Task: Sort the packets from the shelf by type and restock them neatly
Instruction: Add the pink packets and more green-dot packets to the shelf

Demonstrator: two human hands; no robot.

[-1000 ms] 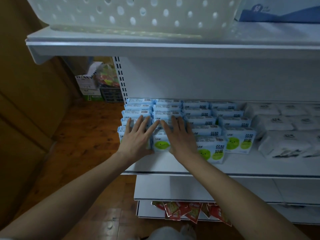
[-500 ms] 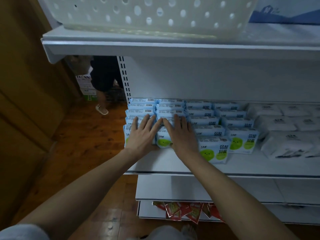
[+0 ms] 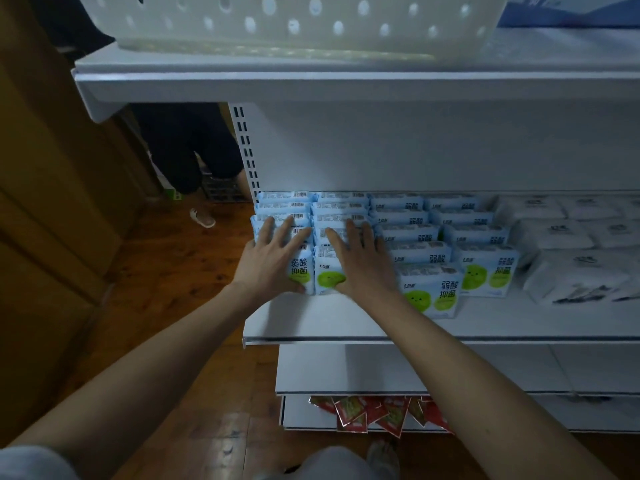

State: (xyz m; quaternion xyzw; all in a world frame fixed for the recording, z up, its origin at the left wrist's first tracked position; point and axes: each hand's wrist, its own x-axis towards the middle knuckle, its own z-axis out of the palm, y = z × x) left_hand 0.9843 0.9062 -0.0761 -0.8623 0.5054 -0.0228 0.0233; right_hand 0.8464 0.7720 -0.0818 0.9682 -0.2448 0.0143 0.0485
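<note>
Rows of light blue packets with green faces point(image 3: 433, 237) stand on the white middle shelf point(image 3: 329, 323), filling its left half. White packets point(image 3: 568, 247) lie in rows to their right. My left hand point(image 3: 270, 258) lies flat with straight fingers on the front of the leftmost blue row. My right hand point(image 3: 360, 258) presses flat on the second row beside it. Neither hand grips a packet. The front packets of those two rows are partly hidden by my hands.
A white perforated basket point(image 3: 277, 22) sits on the upper shelf. Red sachets point(image 3: 374, 414) hang at the bottom shelf. Left of the shelf is wooden floor point(image 3: 166, 271), where another person's legs point(image 3: 187, 150) stand close behind the shelf end.
My hands have stayed flat on the two left rows, sliding slightly toward the back. Another person has walked into view behind the shelf's left end.
</note>
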